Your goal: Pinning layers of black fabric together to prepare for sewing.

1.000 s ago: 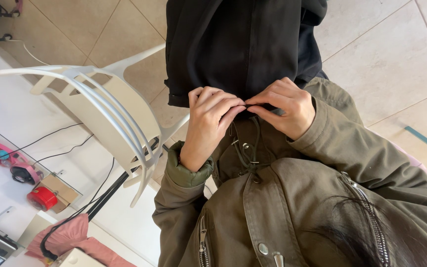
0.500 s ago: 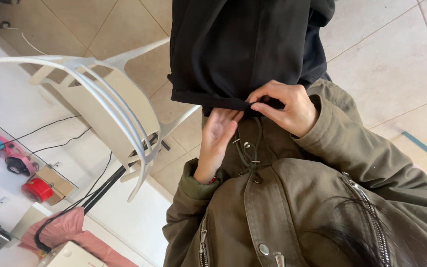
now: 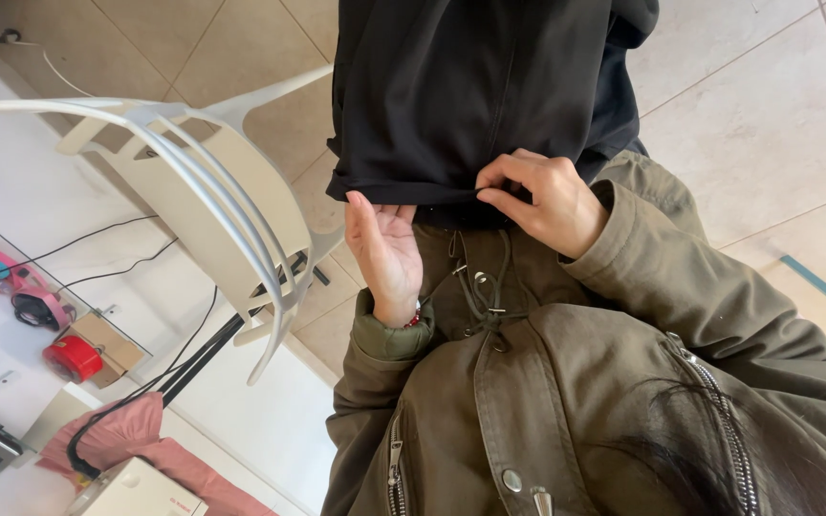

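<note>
The right hand (image 3: 539, 199) pinches the hem of a black fabric garment (image 3: 470, 96). The left hand (image 3: 386, 250) lies open, palm up, just under that hem, beside a white plastic slatted chair (image 3: 198, 191).

The person wears a big olive green jacket (image 3: 576, 401) with silver zips, round metal snaps and dark cords hanging at 12 o'clock. The left sleeve (image 3: 380, 339) ends in a soft cuff. Something red peeks out there.
</note>
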